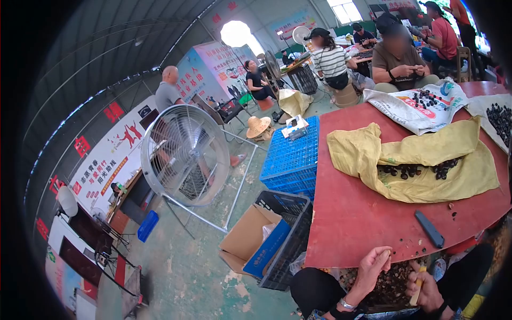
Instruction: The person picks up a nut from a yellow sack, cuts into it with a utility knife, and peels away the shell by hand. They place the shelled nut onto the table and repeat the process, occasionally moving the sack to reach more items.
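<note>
My left hand (374,268) is at the front edge of the red table (346,213), thumb and fingers pinched together on something too small to make out. To its right, my right hand (426,290) is wrapped round a yellow-handled tool (419,287). Brown shell pieces (392,290) lie below and between the hands. On the table, a dark oblong object (429,229) rests near small scattered bits. Behind it a yellow sack (426,186) lies open with dark round nuts (405,170) inside.
A white sack (416,106) with more nuts lies across the table, where a person (400,58) sits. Left of the table stand a blue crate (290,154), a black crate (290,240) holding a cardboard box (253,234), and a large fan (186,154).
</note>
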Tool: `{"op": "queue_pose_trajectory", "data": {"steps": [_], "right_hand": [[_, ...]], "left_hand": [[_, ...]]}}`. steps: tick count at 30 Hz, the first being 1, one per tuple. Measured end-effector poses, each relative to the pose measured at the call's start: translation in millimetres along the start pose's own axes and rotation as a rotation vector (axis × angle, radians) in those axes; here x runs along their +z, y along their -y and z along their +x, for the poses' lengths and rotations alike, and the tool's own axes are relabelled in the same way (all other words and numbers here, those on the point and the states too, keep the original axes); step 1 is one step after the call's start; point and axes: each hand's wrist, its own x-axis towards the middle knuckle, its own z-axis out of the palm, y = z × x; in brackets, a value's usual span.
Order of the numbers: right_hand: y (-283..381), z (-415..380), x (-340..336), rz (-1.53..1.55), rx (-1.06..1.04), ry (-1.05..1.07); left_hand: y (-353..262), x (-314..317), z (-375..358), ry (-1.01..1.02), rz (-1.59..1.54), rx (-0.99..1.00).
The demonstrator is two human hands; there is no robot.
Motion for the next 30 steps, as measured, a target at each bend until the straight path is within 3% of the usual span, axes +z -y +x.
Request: {"op": "queue_pose_trajectory", "data": {"steps": [7,17,22,26,30], "right_hand": [[10,-5,14,0.156,0.008,0.114],[25,-31,40,-0.014,-0.009,0.239],[27,-41,69,-0.443,-0.172,0.128],[30,-47,83,-0.588,-0.253,0.170],[38,-49,84,-0.919,-0.313,0.214]], "left_hand": [[0,3,-2,0.018,0.013,-0.009],[0,12,-2,-0.006,0.059,-0.032],[0,12,-2,-0.016,0.079,-0.035],[1,8,-1,-0.024,0.104,-0.043],[-2,8,-1,-0.039,0.103,-0.072]]}}
